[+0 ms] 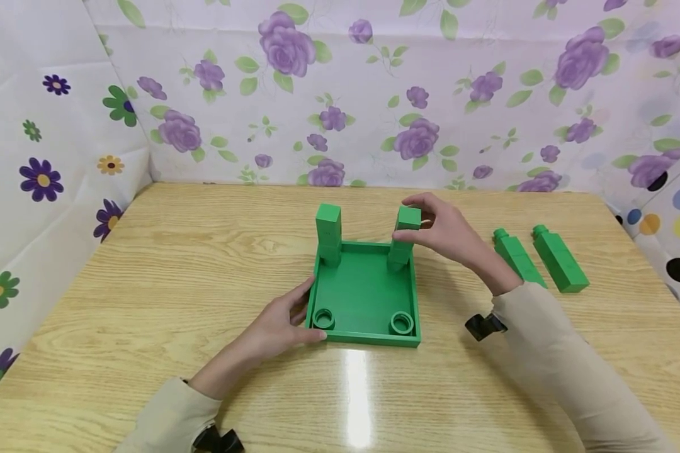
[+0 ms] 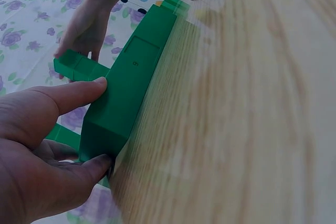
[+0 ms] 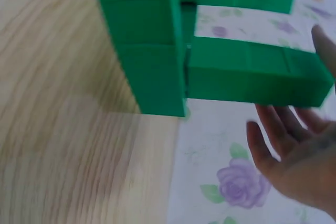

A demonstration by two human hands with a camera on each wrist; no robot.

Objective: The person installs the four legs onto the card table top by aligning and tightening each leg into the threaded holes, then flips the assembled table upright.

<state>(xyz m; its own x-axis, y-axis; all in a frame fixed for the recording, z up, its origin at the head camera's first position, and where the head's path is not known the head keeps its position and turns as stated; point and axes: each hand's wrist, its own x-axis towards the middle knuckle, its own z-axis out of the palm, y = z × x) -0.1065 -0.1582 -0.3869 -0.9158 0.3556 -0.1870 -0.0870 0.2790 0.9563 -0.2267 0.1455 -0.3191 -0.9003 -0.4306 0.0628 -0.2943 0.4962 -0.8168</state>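
Note:
A shallow green square tray [image 1: 362,338] lies on the table with its raised rim up. Square green posts rise from its two far corners, a left post [image 1: 329,229] and a right post [image 1: 409,218]. Round sockets show in the near corners, a left socket [image 1: 324,326] and a right socket [image 1: 402,331]. My left hand [image 1: 277,324] grips the tray's near left corner, thumb on the rim and fingers along the outer wall. My right hand [image 1: 444,229] holds the upper part of the right post, thumb in front and fingers behind.
Two more green posts lie on the table at the right, an inner post [image 1: 518,255] near my right forearm and an outer post [image 1: 561,259]; both have round knobbed ends pointing away. A flowered cloth [image 1: 340,94] hangs behind the wooden table [image 1: 204,251].

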